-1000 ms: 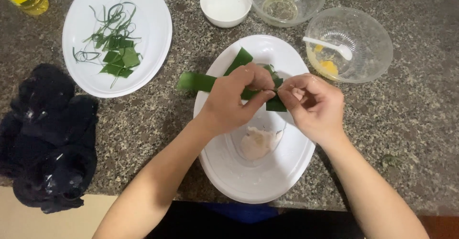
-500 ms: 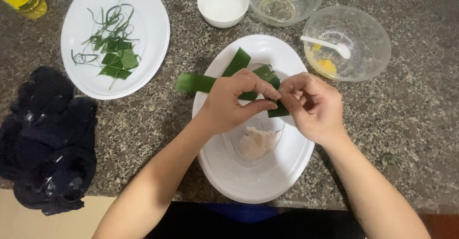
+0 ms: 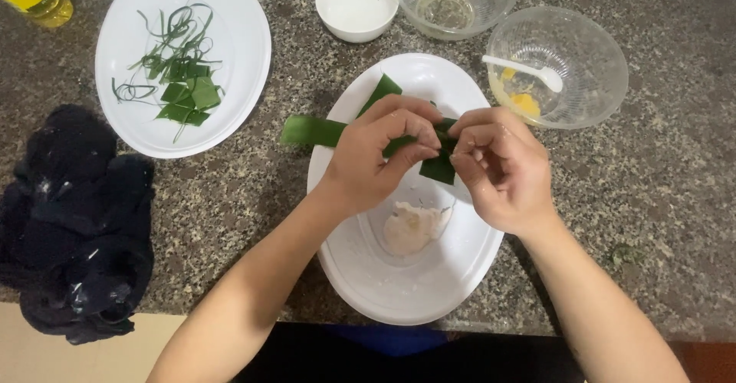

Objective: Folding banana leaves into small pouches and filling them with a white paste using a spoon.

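Both the left hand (image 3: 376, 161) and right hand (image 3: 498, 168) pinch a folded green leaf strip (image 3: 314, 131) above the white oval plate (image 3: 368, 276), hemmed by bowls behind, on speckled granite counter (image 3: 659, 222).

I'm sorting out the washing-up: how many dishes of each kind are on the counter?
White oval plates: 2, one under the hands and one with leaf trimmings
Small white bowl: 1
Clear bowls: 2, one with the white spoon and one behind
Total: 5
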